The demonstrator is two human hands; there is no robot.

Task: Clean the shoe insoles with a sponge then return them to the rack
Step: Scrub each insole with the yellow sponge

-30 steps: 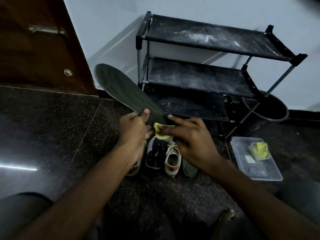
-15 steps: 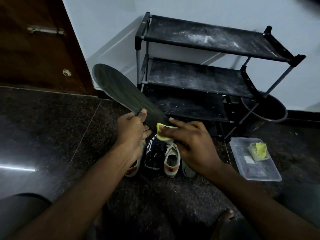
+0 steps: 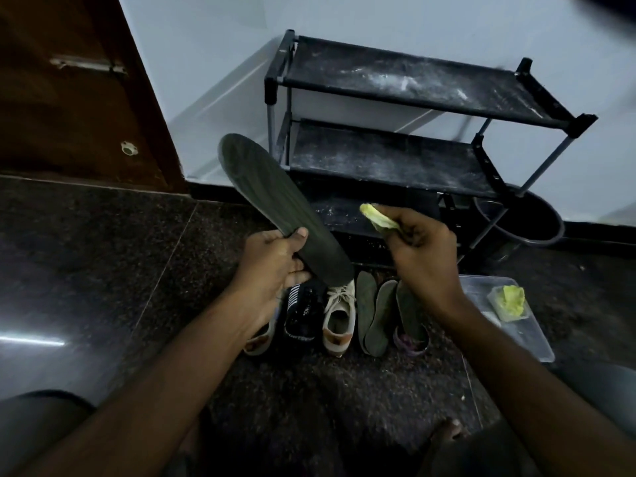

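My left hand (image 3: pixel 275 258) grips a long dark green insole (image 3: pixel 272 197) near its heel end, the toe end pointing up and left. My right hand (image 3: pixel 418 249) pinches a yellow sponge (image 3: pixel 377 216), held in the air to the right of the insole and apart from it. Three more dark insoles (image 3: pixel 378 311) lie on the floor below my right hand. The black three-shelf shoe rack (image 3: pixel 406 87) stands behind against the wall, its shelves dusty.
Shoes sit on the dark floor under my hands: a black one (image 3: pixel 301 313) and a white sneaker (image 3: pixel 339 316). A clear plastic tray (image 3: pixel 530 342) with a second yellow sponge (image 3: pixel 511 301) lies at the right. A dark bucket (image 3: pixel 530 222) stands beside the rack. A wooden door (image 3: pixel 69 91) is at left.
My right hand has lifted the sponge off the insole and moved it up and right. The floor insoles, hidden before, now show. My left hand still holds the insole.
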